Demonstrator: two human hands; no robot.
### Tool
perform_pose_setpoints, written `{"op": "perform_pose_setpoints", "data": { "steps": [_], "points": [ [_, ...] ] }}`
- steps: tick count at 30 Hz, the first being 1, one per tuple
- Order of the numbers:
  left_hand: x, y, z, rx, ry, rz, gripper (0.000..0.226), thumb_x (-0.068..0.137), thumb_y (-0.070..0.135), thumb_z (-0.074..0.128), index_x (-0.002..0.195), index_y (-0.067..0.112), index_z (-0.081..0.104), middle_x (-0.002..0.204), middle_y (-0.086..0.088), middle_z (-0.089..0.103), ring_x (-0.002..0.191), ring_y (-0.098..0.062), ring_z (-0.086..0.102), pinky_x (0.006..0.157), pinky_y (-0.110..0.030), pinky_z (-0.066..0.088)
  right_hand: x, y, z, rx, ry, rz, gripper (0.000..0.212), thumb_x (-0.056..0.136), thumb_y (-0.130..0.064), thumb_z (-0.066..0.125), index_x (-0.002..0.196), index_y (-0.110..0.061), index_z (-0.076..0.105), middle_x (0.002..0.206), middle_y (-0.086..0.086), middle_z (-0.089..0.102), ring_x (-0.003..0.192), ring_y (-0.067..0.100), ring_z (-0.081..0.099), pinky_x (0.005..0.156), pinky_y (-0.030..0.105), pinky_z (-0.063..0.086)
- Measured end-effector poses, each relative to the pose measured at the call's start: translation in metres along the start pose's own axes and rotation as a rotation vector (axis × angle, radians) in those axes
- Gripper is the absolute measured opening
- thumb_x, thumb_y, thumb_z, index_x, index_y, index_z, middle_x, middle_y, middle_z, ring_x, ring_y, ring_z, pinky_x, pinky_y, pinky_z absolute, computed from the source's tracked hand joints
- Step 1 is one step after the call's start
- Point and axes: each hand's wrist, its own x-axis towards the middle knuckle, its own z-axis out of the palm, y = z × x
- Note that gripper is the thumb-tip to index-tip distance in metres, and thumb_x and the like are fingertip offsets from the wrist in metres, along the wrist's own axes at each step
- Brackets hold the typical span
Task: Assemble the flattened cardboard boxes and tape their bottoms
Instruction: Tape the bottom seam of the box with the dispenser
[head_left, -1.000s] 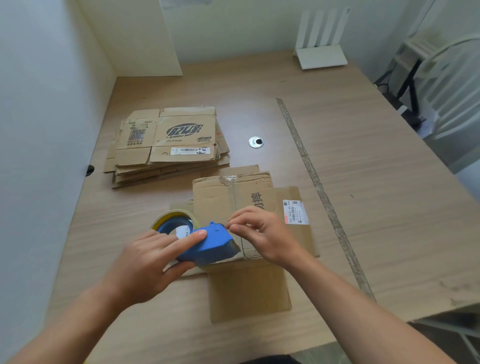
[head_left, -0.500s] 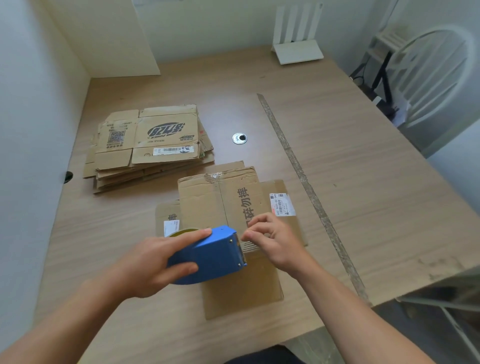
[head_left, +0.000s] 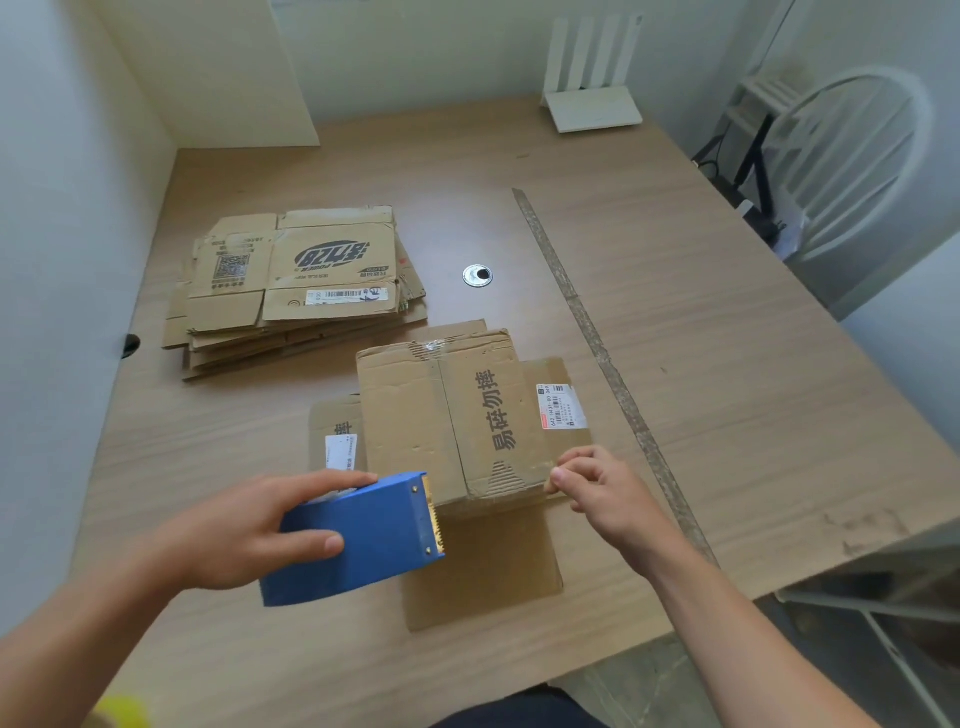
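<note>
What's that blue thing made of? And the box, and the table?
The blue tape dispenser, held in the left hand, looks like smooth matte plastic or painted metal. Its teeth glint brassy, so they are probably metal. The box is brown corrugated cardboard: ripples show where its skin is torn. The table shows pale wood grain, likely a laminate print.

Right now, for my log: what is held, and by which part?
Left hand grips the blue tape dispenser by its body. Right hand curls at the cardboard box corner; hold unclear.
</note>
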Motion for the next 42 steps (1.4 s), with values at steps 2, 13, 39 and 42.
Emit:
{"op": "perform_pose_setpoints", "data": {
  "steps": [2,13,39,42],
  "points": [
    [0.000,0.000,-0.001,-0.031,-0.040,-0.013,0.061,0.073,0.073,0.053,0.127,0.078,0.027,0.123,0.045,0.048,0.110,0.008,0.054,0.089,-0.023,0.047,-0.003,0.002,0.003,0.014,0.006,0.022,0.030,0.095,-0.018,0.065,0.068,-0.019,0.076,0.109,-0.004,0.056,0.102,0.009,0.060,0.089,0.031,0.048],
    [0.003,-0.003,-0.026,-0.011,-0.036,-0.127,0.048,0.077,0.059,0.065,0.124,0.059,0.052,0.115,0.029,0.063,0.102,0.006,0.060,0.087,-0.024,0.048,0.002,0.022,-0.013,0.110,0.176,0.140,0.027,0.099,-0.020,0.058,0.076,-0.013,0.068,0.106,0.005,0.061,0.097,0.016,0.061,0.071,0.031,0.052],
    [0.027,-0.023,-0.018,-0.065,-0.094,-0.247,0.040,0.076,0.052,0.067,0.116,0.049,0.062,0.108,0.023,0.070,0.095,0.003,0.065,0.088,-0.027,0.047,0.018,0.032,0.014,0.287,-0.070,0.487,0.031,0.105,-0.038,0.047,0.103,-0.015,0.068,0.109,0.001,0.063,0.108,0.020,0.058,0.087,0.046,0.051],
    [0.029,-0.022,-0.020,-0.055,-0.104,-0.257,0.031,0.088,0.042,0.071,0.117,0.048,0.062,0.107,0.022,0.070,0.094,0.003,0.065,0.084,-0.024,0.046,0.018,0.037,0.018,0.343,-0.038,0.537,0.031,0.099,-0.046,0.055,0.098,-0.017,0.066,0.103,0.000,0.062,0.100,0.020,0.059,0.078,0.043,0.050]
  ]
}}
